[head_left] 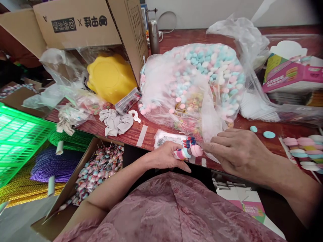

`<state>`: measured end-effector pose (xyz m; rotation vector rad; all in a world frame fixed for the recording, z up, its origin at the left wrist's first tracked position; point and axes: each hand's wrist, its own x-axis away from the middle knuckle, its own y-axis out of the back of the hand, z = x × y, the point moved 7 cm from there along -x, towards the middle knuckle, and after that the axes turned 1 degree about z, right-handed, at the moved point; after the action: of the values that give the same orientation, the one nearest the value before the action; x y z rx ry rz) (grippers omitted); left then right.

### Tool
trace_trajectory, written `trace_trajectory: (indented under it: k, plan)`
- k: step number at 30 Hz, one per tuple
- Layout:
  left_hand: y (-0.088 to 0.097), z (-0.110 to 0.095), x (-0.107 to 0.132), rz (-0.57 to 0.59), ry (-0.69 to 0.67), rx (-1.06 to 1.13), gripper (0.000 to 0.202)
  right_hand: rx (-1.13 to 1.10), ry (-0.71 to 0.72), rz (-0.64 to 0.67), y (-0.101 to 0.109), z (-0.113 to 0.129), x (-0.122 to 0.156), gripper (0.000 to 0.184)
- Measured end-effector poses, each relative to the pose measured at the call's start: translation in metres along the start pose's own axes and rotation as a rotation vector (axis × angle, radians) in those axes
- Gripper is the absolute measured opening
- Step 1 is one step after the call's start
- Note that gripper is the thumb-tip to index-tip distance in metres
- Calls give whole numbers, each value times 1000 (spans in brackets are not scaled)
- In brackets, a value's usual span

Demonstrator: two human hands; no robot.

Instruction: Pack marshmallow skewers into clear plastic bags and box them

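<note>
My left hand [168,155] is closed around a short row of small macaron-shaped pieces [185,154] in pink, white and blue, with a pink one at the right end. My right hand [233,151] is beside that end, its fingers pinched together against the edge of a clear plastic bag; whatever they grip is hidden. Just beyond both hands lies the big bag of pink, white and blue pieces [196,67]. Printed cards [168,138] with red and blue marks rest behind my left hand. Two loose blue pieces [268,134] are on the table to the right.
A cardboard box [83,30] and a yellow scalloped container [111,79] stand at the back left. Below the table edge, another box holds many beaded items [101,164] beside purple cords [54,164]. Pink macaron packaging [290,75] and a tray of macaron shapes [302,151] are at right.
</note>
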<state>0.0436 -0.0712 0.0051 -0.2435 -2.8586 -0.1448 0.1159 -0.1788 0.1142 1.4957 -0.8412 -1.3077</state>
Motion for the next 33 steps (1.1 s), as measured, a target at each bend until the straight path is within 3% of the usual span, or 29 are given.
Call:
trace_trajectory:
  k: [5,12,16,20,26,33]
  plan:
    - [0,-8,-1,-101,-40,-192,25,45,6,-20,-2,19,1,22]
    - [-5,-11,-1,-16,-27,-362,29,67,57,-130,4,21,2,18]
    - [-9,-6,0,49,-17,-325,31,41,59,-184,15,15,4,16]
    - [-6,-4,2,-99,5,-260,29,65,33,-145,13,19,1,17]
    - [-5,-10,3,-314,-36,-483,22,118,-92,-71,-2,29,-1,18]
    - [-16,-7,1,-254,-45,-403,23,34,-149,-100,-11,26,-1,17]
